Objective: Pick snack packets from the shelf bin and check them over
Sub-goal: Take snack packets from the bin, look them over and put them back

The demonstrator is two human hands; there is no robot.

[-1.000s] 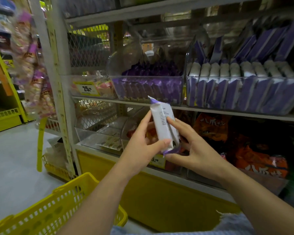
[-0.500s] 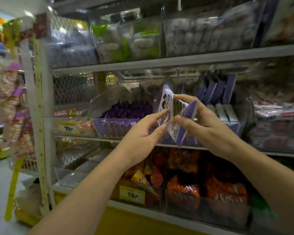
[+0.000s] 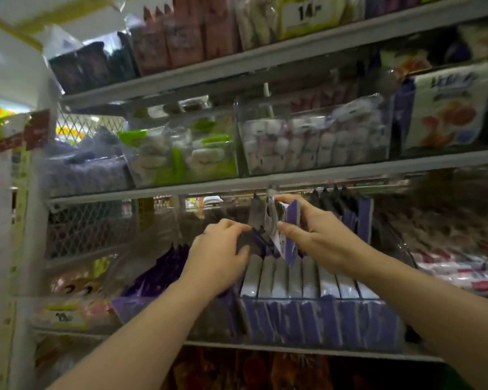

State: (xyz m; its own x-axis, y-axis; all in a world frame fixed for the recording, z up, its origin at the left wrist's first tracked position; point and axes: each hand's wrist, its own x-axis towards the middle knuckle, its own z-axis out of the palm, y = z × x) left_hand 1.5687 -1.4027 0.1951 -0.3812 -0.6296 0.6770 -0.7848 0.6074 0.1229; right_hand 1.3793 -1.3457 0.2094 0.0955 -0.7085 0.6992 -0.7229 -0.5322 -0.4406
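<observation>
The left hand [image 3: 217,256] reaches into the clear plastic shelf bin [image 3: 307,300], fingers curled among upright packets; whether they grasp one is unclear. Just right, a white-and-purple snack packet [image 3: 283,220] hangs above the bin's rows, pinched by the right hand [image 3: 323,239].

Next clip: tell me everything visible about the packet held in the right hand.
The snack packet is a flat, glossy film pouch, white with purple edges; its print is too blurred to read. It stands nearly upright, slightly tilted, raised above the row of like packets in the clear shelf bin. The right hand pinches it, thumb on the near face, fingers over the top. The left hand reaches beside it; contact is unclear.
</observation>
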